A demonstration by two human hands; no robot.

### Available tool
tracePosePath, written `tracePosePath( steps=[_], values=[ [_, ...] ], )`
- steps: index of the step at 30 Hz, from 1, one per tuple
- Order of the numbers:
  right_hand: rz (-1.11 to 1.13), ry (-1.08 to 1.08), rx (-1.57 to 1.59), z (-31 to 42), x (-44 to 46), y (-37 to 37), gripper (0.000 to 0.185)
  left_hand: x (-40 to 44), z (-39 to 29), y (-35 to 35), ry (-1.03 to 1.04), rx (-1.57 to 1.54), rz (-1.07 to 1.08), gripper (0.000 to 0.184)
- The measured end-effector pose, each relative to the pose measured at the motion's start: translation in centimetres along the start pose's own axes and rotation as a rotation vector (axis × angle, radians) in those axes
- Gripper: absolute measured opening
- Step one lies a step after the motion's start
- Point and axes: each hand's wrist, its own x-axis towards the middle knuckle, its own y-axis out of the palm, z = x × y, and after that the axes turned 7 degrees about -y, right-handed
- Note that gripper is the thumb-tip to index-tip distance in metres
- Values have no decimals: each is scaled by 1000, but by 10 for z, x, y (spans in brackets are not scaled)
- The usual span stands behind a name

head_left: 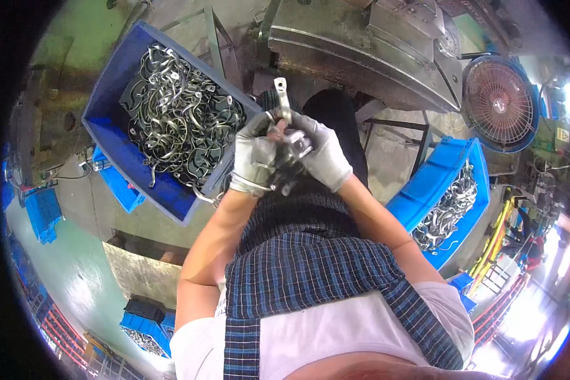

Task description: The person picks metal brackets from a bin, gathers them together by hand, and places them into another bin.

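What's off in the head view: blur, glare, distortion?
Head view: fisheye bending with black corners; glare blown out at lower right; metal pieces between left hand and right hand smeared, likely motion blur; plaid apron crisper.

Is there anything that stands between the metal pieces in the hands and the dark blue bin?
The left hand, which grips the pieces together with the right hand, is on the side toward the bin. Past it, only the bin's near rim visibly stands in the way.
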Motion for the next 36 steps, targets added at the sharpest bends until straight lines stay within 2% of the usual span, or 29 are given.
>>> tracePosePath(
  steps=[1, 3, 4, 7, 8, 10, 11, 12, 13, 14, 15, 16, 17, 18, 20, 21, 24, 25, 26, 28, 30, 32, 33, 34, 36],
  values=[
    [-8, 52, 13, -8, -4, 2, 40, 2, 6, 2, 51, -35, 96, 13],
    [-35, 154, 40, -30, -12, 1, 40, 1, 14, 2, -7, -49, 65, 16],
    [-98, 94, 68, -41, -15, -1, 37, -7, 6, 8, -42, -51, 80, 16],
    [-179, 285, 310, -34, -21, -32, 32, -16, -12, -4, 58, 359, 83, 17],
    [-179, 192, 298, -39, -25, -47, 28, -17, -20, -12, 76, 521, 27, 18],
    [-343, 61, 362, -29, -25, -79, 25, -18, -32, -26, 58, 686, -127, 15],
    [-446, 145, 280, -11, -20, -96, 24, -10, -23, -47, 335, 956, -154, 14],
    [-499, 70, -130, -25, -22, -114, 25, -14, -31, -52, 477, 1194, -127, 15],
    [-667, 13, -107, -26, -13, -122, 26, -16, -30, -61, 452, 1427, -146, 14],
    [-828, -53, -82, -27, -2, -126, 26, -17, -21, -71, 522, 1502, -117, 13],
    [-874, 14, 44, -32, 7, -132, 27, -18, -16, -78, 469, 1617, -54, 15],
    [-910, 81, 181, -42, 16, -136, 27, -20, -7, -86, 562, 1573, 10, 19],
    [-934, 7, 248, -54, 26, -138, 26, -23, 2, -88, 539, 1748, 18, 18],
    [-877, -14, 105, -67, 35, -141, 26, -26, 7, -88, 509, 1923, 21, 17],
    [-852, -165, 423, -80, 45, -147, 26, -29, 9, -86, 443, 1897, -14, 13],
    [-860, -175, 372, -80, 46, -148, 26, -29, 8, -85, 405, 1886, -25, 12],
    [-874, -167, 235, -75, 44, -151, 27, -16, -2, -84, 478, 1264, -91, 12],
    [-866, -139, 209, -72, 42, -151, 27, -8, -5, -77, 351, 895, -74, 19],
    [-859, -111, 184, -70, 42, -151, 26, -11, -18, -72, 62, 631, -49, 20],
    [-860, -103, 115, -75, 40, -150, 26, -20, -44, -49, -23, 423, -24, 19],
    [-841, -96, 35, -80, 42, -150, 25, -10, -40, -57, 292, 636, -45, 14],
    [-884, -134, 193, -79, 44, -148, 25, -5, -41, -50, 671, 795, -125, 12],
    [-862, -124, 144, -80, 44, -149, 25, -9, -60, -38, 833, 1102, -120, 10],
    [-840, -111, 94, -77, 41, -150, 26, -14, -66, -33, 815, 1247, -230, 10],
    [-911, -180, 67, -68, 47, -146, 32, -18, -77, -26, 677, 1198, -252, 10]
  ],
)
